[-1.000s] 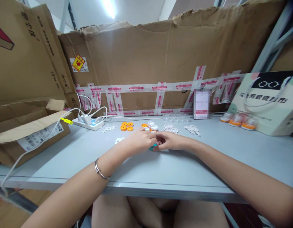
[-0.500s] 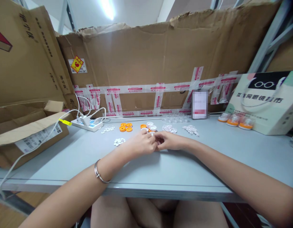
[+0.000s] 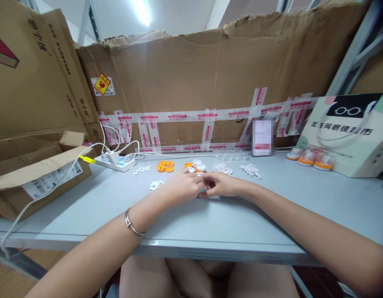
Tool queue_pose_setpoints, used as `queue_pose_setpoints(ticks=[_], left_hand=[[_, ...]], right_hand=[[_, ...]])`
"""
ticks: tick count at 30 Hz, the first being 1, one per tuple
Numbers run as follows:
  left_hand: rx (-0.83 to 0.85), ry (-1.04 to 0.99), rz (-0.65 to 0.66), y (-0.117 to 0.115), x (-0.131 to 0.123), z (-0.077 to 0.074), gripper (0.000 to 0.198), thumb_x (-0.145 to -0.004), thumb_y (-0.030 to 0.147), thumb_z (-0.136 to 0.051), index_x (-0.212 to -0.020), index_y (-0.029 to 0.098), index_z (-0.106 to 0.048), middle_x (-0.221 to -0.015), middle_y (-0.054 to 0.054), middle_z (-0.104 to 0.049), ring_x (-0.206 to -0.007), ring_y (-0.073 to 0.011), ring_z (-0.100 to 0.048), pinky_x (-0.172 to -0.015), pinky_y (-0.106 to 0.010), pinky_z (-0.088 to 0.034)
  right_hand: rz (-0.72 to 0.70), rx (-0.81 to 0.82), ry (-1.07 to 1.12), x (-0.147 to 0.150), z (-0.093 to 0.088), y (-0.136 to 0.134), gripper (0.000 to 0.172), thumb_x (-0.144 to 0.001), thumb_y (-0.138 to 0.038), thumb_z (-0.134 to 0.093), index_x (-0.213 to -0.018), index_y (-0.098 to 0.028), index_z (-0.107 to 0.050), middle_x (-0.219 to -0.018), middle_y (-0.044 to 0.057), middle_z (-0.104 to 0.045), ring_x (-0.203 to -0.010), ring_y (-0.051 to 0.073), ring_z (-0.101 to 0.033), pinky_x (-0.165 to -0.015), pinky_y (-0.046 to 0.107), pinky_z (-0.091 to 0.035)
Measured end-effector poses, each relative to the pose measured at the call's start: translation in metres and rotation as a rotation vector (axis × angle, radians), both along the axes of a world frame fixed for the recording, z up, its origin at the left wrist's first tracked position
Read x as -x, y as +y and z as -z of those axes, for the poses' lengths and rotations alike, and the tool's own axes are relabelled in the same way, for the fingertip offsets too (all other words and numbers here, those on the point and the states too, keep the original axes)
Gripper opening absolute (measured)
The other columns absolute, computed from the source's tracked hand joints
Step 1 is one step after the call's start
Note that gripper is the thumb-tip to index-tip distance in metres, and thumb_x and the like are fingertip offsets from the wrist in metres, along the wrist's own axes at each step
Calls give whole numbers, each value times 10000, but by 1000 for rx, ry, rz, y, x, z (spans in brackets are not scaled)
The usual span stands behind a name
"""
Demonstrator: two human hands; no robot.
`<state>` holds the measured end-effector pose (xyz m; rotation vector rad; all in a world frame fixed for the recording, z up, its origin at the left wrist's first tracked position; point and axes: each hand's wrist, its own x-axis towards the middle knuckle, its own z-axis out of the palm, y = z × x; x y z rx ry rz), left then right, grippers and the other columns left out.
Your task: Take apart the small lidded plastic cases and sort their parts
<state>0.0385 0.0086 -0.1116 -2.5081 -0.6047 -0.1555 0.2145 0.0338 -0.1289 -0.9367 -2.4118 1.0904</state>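
My left hand [image 3: 183, 186] and my right hand [image 3: 221, 184] meet at the middle of the grey table [image 3: 210, 223], fingers curled together around a small teal part [image 3: 201, 191] that peeks out between them. Most of that part is hidden by my fingers. Just behind my hands lie orange rings [image 3: 165, 166], white and orange caps [image 3: 198, 165] and heaps of small white rings [image 3: 222, 168]. A little pile of white discs [image 3: 156, 184] sits to the left of my left hand. A silver bangle [image 3: 131, 223] circles my left wrist.
A white power strip [image 3: 115, 161] with cables stands at the back left, beside an open cardboard box [image 3: 36, 174]. Taped cardboard [image 3: 194, 82] walls the back. Three orange-based cases [image 3: 307, 158] and a printed paper bag [image 3: 349, 132] stand at the right.
My hands stay pressed together at the same spot; the teal part showed a second ago, was hidden half a second ago, and peeks out again now. The view shifted slightly.
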Motion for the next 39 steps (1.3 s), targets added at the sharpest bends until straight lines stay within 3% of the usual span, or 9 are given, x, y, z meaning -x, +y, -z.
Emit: queue_pose_setpoints(ticks=[6, 10, 13, 17, 22, 27, 31, 39], left_hand=[[244, -179, -104, 1, 1, -4, 92, -752, 188, -499, -730, 165, -586, -715, -11, -633, -665, -130, -564, -578, -237, -337], [377, -285, -212, 2, 11, -19, 99, -702, 174, -497, -700, 159, -595, -722, -17, -631, -654, -119, -544, -565, -206, -336], [416, -311, -423, 8, 36, -37, 131, -643, 149, -479, -689, 152, -601, -689, -21, -626, -610, -115, -522, -535, -205, -321], [445, -219, -807, 18, 83, -58, 140, -577, 157, -467, -616, 150, -602, -608, -22, -603, -561, -125, -508, -488, -213, -310], [580, -114, -1102, 28, 117, -62, 154, -526, 165, -477, -597, 139, -612, -649, -52, -629, -590, -155, -546, -506, -224, -371], [607, -57, -1156, 36, 124, -55, 44, -468, 148, -484, -444, 140, -520, -524, -43, -558, -514, -152, -503, -485, -240, -374], [614, -33, -1153, 36, 121, -53, 65, -445, 136, -485, -388, 149, -454, -458, -19, -494, -483, -142, -469, -469, -240, -364], [600, -54, -1126, 30, 120, -60, 71, -510, 160, -508, -509, 136, -575, -556, -43, -585, -548, -151, -523, -498, -223, -375]], right_hand=[[-10, 33, 10, -2, 2, 2, 316, -646, -397, -647, -814, -162, -517, -664, -39, -447, -606, 87, -420, -535, 212, -332], [10, 52, -11, -3, -2, -3, 322, -647, -391, -655, -839, -167, -525, -694, -28, -478, -634, 96, -444, -561, 218, -350], [37, 57, -31, -3, -5, -6, 318, -647, -385, -658, -842, -169, -529, -695, -30, -477, -631, 93, -438, -554, 214, -344], [42, 56, -40, -2, -5, -6, 322, -650, -388, -657, -853, -171, -532, -712, -28, -473, -645, 93, -438, -566, 215, -347], [52, 58, -47, -1, -5, -7, 318, -651, -378, -653, -854, -171, -524, -714, -28, -475, -650, 94, -439, -572, 217, -351], [50, 49, -38, -1, -5, -8, 327, -647, -384, -654, -858, -172, -521, -707, -30, -473, -646, 96, -441, -570, 219, -353], [32, 38, -35, -1, -5, -8, 331, -655, -382, -649, -878, -173, -522, -714, -28, -471, -652, 96, -441, -578, 220, -356], [25, 39, -32, -1, -5, -7, 326, -660, -370, -649, -884, -173, -517, -713, -28, -459, -651, 93, -430, -576, 216, -352]])
